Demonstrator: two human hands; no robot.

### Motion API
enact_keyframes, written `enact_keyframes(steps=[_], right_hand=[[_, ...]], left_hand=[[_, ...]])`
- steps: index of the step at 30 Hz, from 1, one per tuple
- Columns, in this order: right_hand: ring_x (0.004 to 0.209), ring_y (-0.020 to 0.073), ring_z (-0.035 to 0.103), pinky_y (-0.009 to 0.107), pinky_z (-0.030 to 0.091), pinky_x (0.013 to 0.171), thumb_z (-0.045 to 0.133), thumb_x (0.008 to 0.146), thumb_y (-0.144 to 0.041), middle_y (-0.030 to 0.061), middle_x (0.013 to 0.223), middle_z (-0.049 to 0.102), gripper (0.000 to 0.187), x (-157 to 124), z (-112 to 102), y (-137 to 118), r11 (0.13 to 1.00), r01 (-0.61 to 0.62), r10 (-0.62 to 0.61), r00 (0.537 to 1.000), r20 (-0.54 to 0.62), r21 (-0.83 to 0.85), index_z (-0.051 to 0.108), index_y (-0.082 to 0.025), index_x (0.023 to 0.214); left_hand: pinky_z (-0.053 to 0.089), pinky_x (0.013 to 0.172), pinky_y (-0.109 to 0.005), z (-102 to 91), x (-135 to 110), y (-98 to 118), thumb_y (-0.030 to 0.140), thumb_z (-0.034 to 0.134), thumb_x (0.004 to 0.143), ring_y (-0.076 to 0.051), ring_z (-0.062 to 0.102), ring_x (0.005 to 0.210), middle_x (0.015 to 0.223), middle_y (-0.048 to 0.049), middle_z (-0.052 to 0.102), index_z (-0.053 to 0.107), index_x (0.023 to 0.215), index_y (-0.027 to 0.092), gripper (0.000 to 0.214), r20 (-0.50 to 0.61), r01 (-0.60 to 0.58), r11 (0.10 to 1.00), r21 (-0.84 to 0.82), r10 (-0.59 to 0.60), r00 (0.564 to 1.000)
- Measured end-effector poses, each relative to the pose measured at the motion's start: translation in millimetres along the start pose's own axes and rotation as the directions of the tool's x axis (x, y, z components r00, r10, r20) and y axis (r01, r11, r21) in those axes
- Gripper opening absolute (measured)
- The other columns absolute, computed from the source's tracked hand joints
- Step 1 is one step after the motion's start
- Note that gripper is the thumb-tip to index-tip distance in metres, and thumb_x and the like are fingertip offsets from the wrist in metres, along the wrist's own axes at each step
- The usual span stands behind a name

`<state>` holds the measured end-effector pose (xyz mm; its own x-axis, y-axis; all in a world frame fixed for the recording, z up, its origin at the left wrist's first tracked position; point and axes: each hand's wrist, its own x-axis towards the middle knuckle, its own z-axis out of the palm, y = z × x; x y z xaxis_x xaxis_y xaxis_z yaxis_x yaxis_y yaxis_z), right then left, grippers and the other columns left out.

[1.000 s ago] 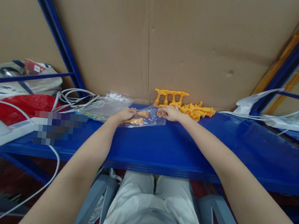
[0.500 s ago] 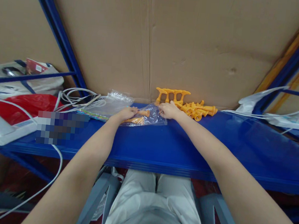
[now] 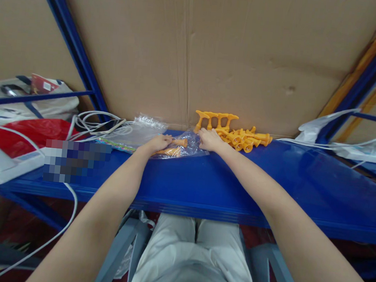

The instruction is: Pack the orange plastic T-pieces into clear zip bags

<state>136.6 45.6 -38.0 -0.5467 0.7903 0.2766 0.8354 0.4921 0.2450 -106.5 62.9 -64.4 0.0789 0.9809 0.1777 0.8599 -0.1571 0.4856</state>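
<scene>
A clear plastic bag (image 3: 192,146) lies on the blue shelf with orange plastic pieces (image 3: 178,142) inside, their ends flared. My left hand (image 3: 159,143) is closed on the bag's left part, at the pieces. At the opposite edge, the fingers of my right hand (image 3: 209,140) pinch the film; their tips are partly hidden. Just beyond that hand lies a pile of loose yellow-orange plastic pieces (image 3: 246,140) with round hollow ends. Several upright T-topped pieces (image 3: 218,116) stand in a row behind it.
More clear plastic packaging (image 3: 138,132) and coiled white cables (image 3: 93,118) lie to the left. A red bag (image 3: 52,130) and a white power strip (image 3: 13,164) are farther left. Cardboard (image 3: 249,54) backs the blue shelf (image 3: 210,183). A blurred patch covers something at left.
My right hand has shifted very slightly left and down at the bag's edge. The left hand and the orange pieces look nearly unchanged.
</scene>
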Motion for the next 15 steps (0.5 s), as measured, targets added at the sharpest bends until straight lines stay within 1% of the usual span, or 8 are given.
enact_keyframes(steps=[3, 7, 11, 15], right_hand=[[0.114, 0.0343, 0.058, 0.044, 0.041, 0.094, 0.056, 0.085, -0.02, 0.0217, 0.123, 0.06, 0.042, 1, 0, 1, 0.995, -0.094, 0.097, 0.992, -0.078, 0.044, 0.055, -0.007, 0.126], [0.116, 0.0338, 0.056, 0.045, 0.043, 0.096, 0.049, 0.088, -0.013, 0.0215, 0.125, 0.059, 0.039, 4, -4, 10, 0.968, -0.185, 0.216, 0.959, -0.183, 0.171, 0.055, -0.009, 0.126], [0.113, 0.0303, 0.057, 0.044, 0.044, 0.097, 0.047, 0.086, -0.009, 0.0189, 0.122, 0.06, 0.036, 10, -4, 30, 0.908, -0.161, 0.287, 0.911, -0.295, 0.386, 0.059, -0.011, 0.12], [0.113, 0.0283, 0.057, 0.046, 0.043, 0.101, 0.051, 0.086, -0.015, 0.0158, 0.121, 0.061, 0.034, 12, -4, 59, 0.835, -0.105, 0.376, 0.826, -0.421, 0.541, 0.06, -0.016, 0.118]], left_hand=[[0.032, 0.115, -0.027, -1.0, 0, 0, 0.028, 0.05, 0.085, -0.023, 0.048, 0.136, 0.138, -0.0072, 0.058, 0.074, 0.115, 0.018, 0.039, 0.013, -0.006, 1.0, 0.011, 0.006, 1.0], [0.03, 0.115, -0.025, -2.1, -2, 2, 0.028, 0.048, 0.088, -0.02, 0.047, 0.137, 0.141, -0.0089, 0.055, 0.071, 0.121, 0.015, 0.042, 0.033, 0.01, 1.0, 0.001, -0.01, 0.999], [0.03, 0.116, -0.026, -2.2, -3, 3, 0.03, 0.048, 0.091, -0.021, 0.047, 0.137, 0.142, -0.0078, 0.054, 0.068, 0.126, 0.015, 0.043, 0.034, 0.038, 0.999, -0.036, -0.037, 0.999], [0.032, 0.116, -0.029, -1.5, -2, 0, 0.031, 0.05, 0.091, -0.022, 0.049, 0.136, 0.141, -0.0074, 0.055, 0.07, 0.123, 0.017, 0.04, 0.02, 0.033, 0.998, -0.056, -0.032, 0.999]])
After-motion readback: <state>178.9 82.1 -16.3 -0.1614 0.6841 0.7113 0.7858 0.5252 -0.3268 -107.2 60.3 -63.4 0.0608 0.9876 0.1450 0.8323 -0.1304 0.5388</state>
